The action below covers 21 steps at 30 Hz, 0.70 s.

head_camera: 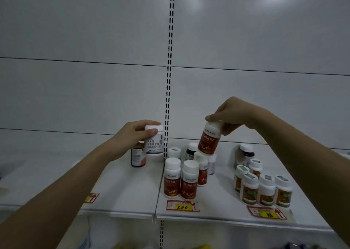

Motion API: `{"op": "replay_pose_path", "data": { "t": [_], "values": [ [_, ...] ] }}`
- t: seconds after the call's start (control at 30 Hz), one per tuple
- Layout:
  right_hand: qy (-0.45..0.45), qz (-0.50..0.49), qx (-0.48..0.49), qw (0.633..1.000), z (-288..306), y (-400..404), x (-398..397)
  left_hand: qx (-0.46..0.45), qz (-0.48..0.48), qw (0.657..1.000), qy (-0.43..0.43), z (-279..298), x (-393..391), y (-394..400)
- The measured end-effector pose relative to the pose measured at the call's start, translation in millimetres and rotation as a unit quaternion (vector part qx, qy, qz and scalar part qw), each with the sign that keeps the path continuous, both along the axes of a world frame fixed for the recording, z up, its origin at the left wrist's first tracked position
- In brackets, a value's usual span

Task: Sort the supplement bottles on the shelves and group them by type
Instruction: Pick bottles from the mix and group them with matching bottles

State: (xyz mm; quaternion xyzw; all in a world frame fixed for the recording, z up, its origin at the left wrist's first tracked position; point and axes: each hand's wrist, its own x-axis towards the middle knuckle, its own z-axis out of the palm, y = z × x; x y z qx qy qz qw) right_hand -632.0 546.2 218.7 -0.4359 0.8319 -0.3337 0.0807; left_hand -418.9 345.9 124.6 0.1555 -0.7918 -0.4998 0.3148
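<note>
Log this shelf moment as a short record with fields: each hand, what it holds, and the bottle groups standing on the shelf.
left hand: grips a white-label bottle by its upper part, over the left shelf section
right hand: holds a red-label bottle by its cap, tilted, above the red group
red group: three red-label bottles standing near the shelf front
green-orange group: about five bottles at the right
left section: one dark bottle beside the left hand
shelf: white, with price tags at its front edge
</note>
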Motion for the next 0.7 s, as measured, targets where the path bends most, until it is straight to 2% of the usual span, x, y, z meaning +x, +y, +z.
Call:
{"op": "replay_pose_path", "data": {
  "t": [0.23, 0.53, 0.7],
  "values": [
    [0.015, 0.041, -0.021, 0.999, -4.7, -72.1, 3.7, 0.019, -0.024, 0.999, 0.011, -5.6, -24.1, -57.4],
    [0.059, 0.076, 0.123, 0.988, -60.8, -142.0, 8.6, 0.027, -0.040, 0.999, -0.009, -18.8, -36.7, -102.2],
    [0.032, 0.083, 0.199, 0.976, -84.2, -153.7, 11.5, 0.035, -0.055, 0.998, -0.021, -22.0, -39.2, -106.1]
  ]
}}
